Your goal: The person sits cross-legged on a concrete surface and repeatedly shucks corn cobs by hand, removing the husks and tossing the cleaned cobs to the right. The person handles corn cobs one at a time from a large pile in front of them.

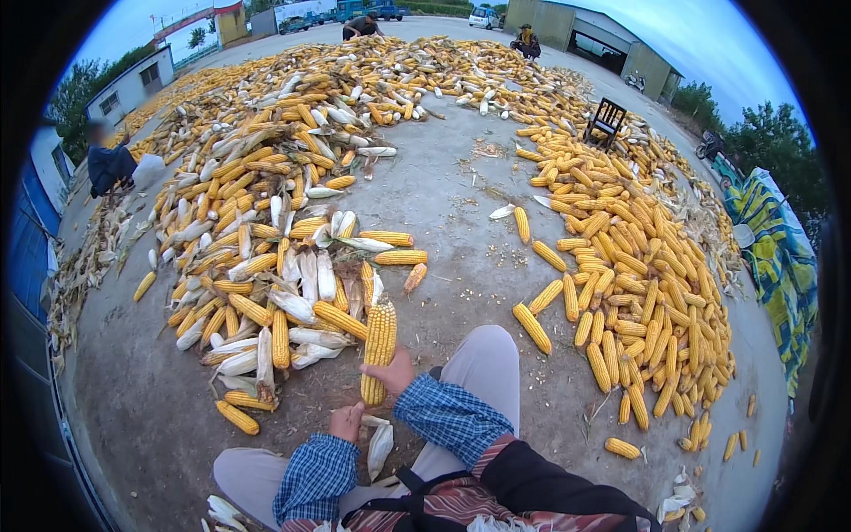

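Observation:
A bare yellow corn cob [380,332] stands nearly upright in my right hand [395,372], which grips its lower part. Just below and to the left, my left hand [347,423] is curled close to the cob's bottom end. A pale corn husk [380,451] hangs or lies beside that hand; whether its fingers hold the husk is hidden. Before me on the left spreads a pile of cobs [292,286], many still partly in husks. On my right lies a heap of husked yellow cobs [638,292].
Loose cobs and kernels dot the concrete ground [452,193] between the piles. A dark wooden chair [605,122] stands among cobs at right, near a blue-yellow tarp [774,266]. One person [110,163] sits at left; two others [360,28] crouch beyond the far pile.

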The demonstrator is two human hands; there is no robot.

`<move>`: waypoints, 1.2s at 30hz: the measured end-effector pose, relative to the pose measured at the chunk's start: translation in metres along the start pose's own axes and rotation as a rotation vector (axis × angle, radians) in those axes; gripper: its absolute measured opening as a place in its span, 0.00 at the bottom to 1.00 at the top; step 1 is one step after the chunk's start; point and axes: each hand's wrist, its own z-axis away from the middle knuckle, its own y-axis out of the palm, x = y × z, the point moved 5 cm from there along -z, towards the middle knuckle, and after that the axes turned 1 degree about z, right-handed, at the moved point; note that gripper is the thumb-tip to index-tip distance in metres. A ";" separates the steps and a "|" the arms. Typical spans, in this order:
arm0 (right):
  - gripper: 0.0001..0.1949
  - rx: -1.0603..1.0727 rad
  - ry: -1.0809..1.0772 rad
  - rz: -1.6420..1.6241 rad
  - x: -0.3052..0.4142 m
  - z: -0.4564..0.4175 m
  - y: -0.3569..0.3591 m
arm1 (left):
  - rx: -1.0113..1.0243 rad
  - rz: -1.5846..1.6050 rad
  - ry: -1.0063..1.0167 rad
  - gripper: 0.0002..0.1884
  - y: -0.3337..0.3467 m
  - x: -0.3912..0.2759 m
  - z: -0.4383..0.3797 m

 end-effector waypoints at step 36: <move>0.27 0.172 0.311 0.906 -0.137 -0.229 -0.015 | 0.114 -0.421 0.115 0.21 -0.008 -0.109 0.041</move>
